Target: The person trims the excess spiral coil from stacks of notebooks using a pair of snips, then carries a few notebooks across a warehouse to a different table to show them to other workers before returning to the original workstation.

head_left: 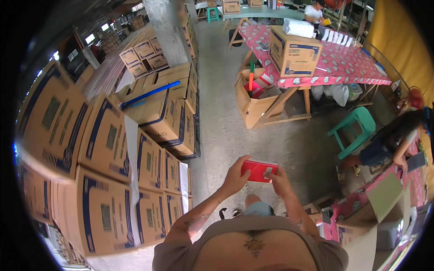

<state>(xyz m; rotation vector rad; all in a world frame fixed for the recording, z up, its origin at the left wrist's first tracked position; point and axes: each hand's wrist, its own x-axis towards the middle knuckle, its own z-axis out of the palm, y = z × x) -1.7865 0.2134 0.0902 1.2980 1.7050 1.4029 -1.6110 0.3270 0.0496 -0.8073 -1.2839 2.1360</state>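
A small red spiral notebook (257,173) is held out in front of my body, above the floor. My left hand (237,175) grips its left end, with the thumb lying on the red cover. On the right end, my right hand (279,179) closes round the edge, and a small pale patch shows by its thumb. The wire binding runs along the notebook's far edge. Whatever lies under the notebook, including most of my curled fingers, is hidden.
Stacked cardboard cartons (108,212) rise on my left, with a blue tube (151,94) lying on farther ones. Ahead stands a pink-covered table (343,63) bearing a carton (294,53). A green stool (355,128) and a bending person (389,140) are at right, near an open carton (361,239).
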